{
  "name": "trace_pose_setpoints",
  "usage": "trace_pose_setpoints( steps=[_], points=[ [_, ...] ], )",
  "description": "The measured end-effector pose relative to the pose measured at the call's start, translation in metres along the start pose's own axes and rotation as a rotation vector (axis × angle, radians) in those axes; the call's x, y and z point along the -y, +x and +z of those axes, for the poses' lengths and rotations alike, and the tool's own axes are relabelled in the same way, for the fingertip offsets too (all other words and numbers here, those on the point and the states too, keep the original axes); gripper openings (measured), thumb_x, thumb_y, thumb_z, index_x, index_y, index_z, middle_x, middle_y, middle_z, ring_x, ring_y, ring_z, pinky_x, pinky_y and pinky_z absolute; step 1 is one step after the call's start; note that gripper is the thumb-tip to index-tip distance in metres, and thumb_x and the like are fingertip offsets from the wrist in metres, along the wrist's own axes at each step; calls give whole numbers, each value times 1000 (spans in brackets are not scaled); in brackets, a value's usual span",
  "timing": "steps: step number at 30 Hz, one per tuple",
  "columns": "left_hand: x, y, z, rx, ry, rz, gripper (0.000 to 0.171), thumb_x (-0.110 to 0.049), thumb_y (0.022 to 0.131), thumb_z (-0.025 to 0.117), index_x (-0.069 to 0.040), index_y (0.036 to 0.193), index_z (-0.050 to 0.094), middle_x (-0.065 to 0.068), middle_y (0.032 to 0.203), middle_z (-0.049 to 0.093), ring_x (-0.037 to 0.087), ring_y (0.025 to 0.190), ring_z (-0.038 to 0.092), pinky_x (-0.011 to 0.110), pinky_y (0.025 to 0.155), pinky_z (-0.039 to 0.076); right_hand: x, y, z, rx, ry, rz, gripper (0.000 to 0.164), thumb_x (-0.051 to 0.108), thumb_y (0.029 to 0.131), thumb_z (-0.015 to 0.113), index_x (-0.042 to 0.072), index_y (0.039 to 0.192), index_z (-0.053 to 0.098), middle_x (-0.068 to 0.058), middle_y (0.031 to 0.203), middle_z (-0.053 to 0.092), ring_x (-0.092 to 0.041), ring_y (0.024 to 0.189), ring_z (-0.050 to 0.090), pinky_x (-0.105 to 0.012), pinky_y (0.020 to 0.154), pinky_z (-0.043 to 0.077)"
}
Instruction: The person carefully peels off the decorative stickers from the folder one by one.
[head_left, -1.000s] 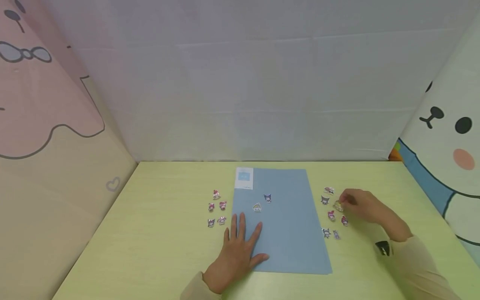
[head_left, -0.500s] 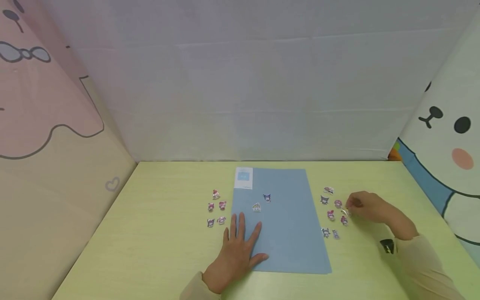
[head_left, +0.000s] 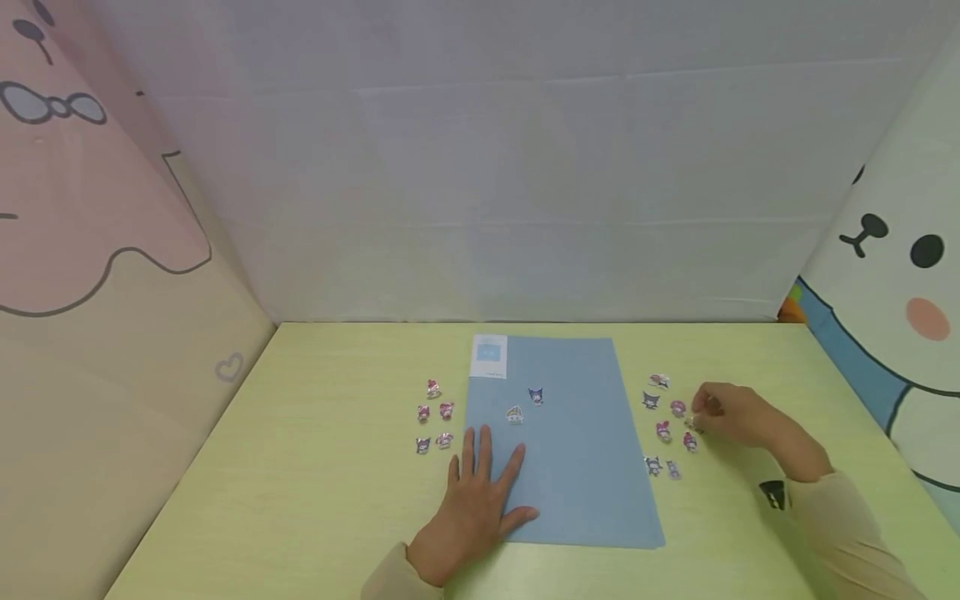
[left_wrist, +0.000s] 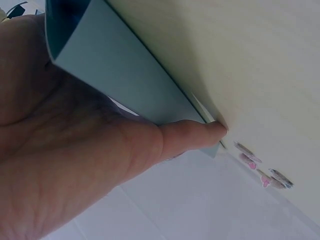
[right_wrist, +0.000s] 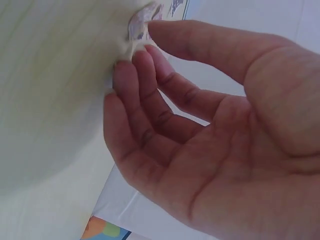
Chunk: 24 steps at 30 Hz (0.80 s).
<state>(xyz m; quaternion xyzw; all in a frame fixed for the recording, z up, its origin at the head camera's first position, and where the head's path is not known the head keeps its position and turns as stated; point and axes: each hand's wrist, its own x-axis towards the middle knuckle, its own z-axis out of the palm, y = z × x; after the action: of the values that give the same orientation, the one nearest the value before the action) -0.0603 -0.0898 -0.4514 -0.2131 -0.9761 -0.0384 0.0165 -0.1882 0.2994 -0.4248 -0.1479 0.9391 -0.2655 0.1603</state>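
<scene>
My left hand (head_left: 472, 517) lies palm down with fingers spread across the left edge of a blue folder (head_left: 577, 492). In the left wrist view its thumb or finger side presses along the folder (left_wrist: 125, 70), whose near edge gapes a little. My right hand (head_left: 731, 414) is low over the table right of the folder, pinching a small whitish sticker (head_left: 694, 426) at its fingertips, partly hidden. Close by lie a pink sticker (head_left: 678, 408) and a red-and-pink sticker (head_left: 690, 442). Two cartoon stickers, one yellow-white (head_left: 514, 415) and one dark purple (head_left: 536, 396), are on the folder.
Several cartoon stickers (head_left: 446, 410) lie left of the folder, and more, such as a grey-eared sticker (head_left: 650, 401), at its right. A white label (head_left: 489, 357) covers the folder's top left corner. White cloth (head_left: 480, 208) backs the yellow table (head_left: 315, 467).
My right hand has shifted slightly right with the whitish sticker, uncovering the pink sticker, then stayed nearly still. The left hand has not moved.
</scene>
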Motion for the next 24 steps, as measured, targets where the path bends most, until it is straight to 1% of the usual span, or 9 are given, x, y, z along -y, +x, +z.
trace_pose_setpoints(
  steps=[3,4,8,11,13,18,19,21,24],
  points=[
    [0,0,0,19,2,-8,76,-63,94,60,-17,153,49,37,154,33,57,141,34,67,98,45,2,2,2,-15,14,-8,10,6,96,66,-2,98,60,-11,93,64,-26,84,57,-42,74,50],
    [1,1,2,17,2,-4,75,-62,95,60,-16,153,49,37,154,33,58,140,34,67,97,45,3,2,4,-21,18,-15,9,6,96,66,-1,97,60,-10,92,64,-25,84,57,-41,73,50],
    [1,1,5,-8,4,7,74,-62,95,60,-16,152,50,38,153,34,59,139,35,68,95,46,6,5,8,-57,-3,-54,9,7,96,67,0,94,62,-8,89,65,-24,83,59,-42,73,51],
    [1,0,4,-31,12,13,75,-63,93,62,-16,151,52,39,151,36,59,138,37,67,94,47,10,8,11,-86,-30,-55,10,8,97,67,0,94,63,-8,88,64,-23,81,57,-42,73,51],
    [2,0,7,-39,17,19,74,-63,94,61,-16,151,51,38,151,36,59,138,37,67,94,47,12,10,13,-104,-35,-51,10,9,97,67,-1,95,63,-8,89,64,-23,81,56,-43,74,50],
    [0,1,4,0,14,-2,75,-64,94,60,-17,153,49,38,153,33,58,140,34,67,96,45,20,15,18,-136,-18,-105,8,7,96,66,-1,95,63,-6,88,63,-21,81,57,-42,74,50],
    [-1,1,0,9,14,-10,76,-64,94,61,-17,153,49,38,154,33,57,141,35,67,97,45,23,16,18,-136,-8,-114,8,6,96,66,-1,95,63,-6,88,63,-21,80,57,-41,73,50],
    [-2,0,-1,10,18,-14,76,-64,94,60,-18,153,49,37,154,33,57,141,35,66,97,45,27,18,20,-139,13,-135,8,6,96,66,-1,95,63,-5,86,63,-20,79,55,-38,70,49],
    [-2,-1,0,5,27,-17,76,-64,94,60,-18,153,50,37,154,34,56,141,35,66,97,46,33,22,25,-153,41,-161,8,5,97,66,-2,96,63,-6,87,64,-21,80,57,-38,70,50]
  ],
)
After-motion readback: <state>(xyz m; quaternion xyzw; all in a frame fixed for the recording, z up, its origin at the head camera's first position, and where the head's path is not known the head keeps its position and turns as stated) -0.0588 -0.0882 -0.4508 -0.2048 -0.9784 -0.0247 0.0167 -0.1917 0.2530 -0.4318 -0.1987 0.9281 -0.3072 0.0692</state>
